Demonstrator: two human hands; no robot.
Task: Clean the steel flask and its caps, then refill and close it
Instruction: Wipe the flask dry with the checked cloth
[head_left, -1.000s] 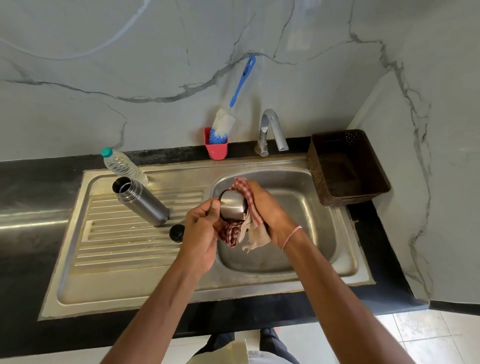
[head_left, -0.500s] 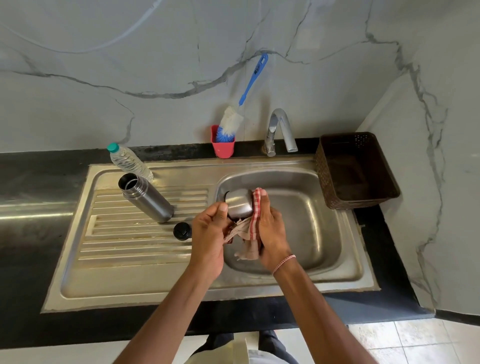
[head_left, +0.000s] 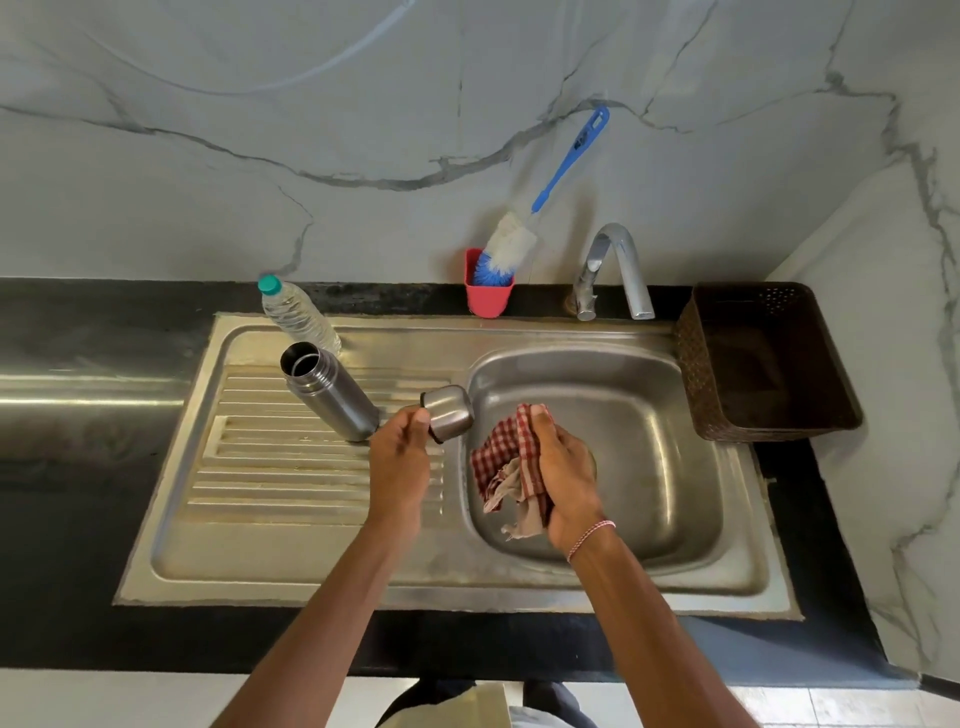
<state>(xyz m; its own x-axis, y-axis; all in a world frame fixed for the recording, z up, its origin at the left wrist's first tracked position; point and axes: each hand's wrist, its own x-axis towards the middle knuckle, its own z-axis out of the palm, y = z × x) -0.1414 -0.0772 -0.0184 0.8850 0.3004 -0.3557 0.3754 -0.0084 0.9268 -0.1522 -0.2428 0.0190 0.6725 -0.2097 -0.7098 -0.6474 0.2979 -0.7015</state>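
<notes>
1. A person stands at a steel kitchen sink, both bare arms reaching forward over the black counter (head_left: 78, 467).
2. The left hand (head_left: 400, 467) pinches a rounded steel cap (head_left: 449, 410) by its dark-rimmed open end, thumb and fingertips curled on it. The cap is held in the air above the line where the ribbed drainboard (head_left: 285, 478) meets the basin (head_left: 634, 405).
3. The right hand (head_left: 563, 473), a pink-and-white thread band (head_left: 589, 538) at its wrist, is over the basin with its fingers curled round a bunched red-and-white checked cloth (head_left: 506, 465). The loose ends of the cloth hang below the palm.
4. Cap and cloth are apart, with a narrow gap between them.
5. The steel flask (head_left: 332, 397) stands on the drainboard just left of the left hand, its mouth open and uncapped.
6. A clear plastic water bottle (head_left: 298, 319) with a teal top stands just behind the flask, at the back edge of the sink.
7. Against the marble wall, a blue-handled bottle brush (head_left: 519, 239) leans bristles-down in a small red holder (head_left: 488, 299).
8. To the right of the holder is the curved chrome tap (head_left: 615, 270), its spout over the rear of the basin.
9. A dark brown woven basket (head_left: 698, 384) sits on the counter at the right of the sink.
</notes>
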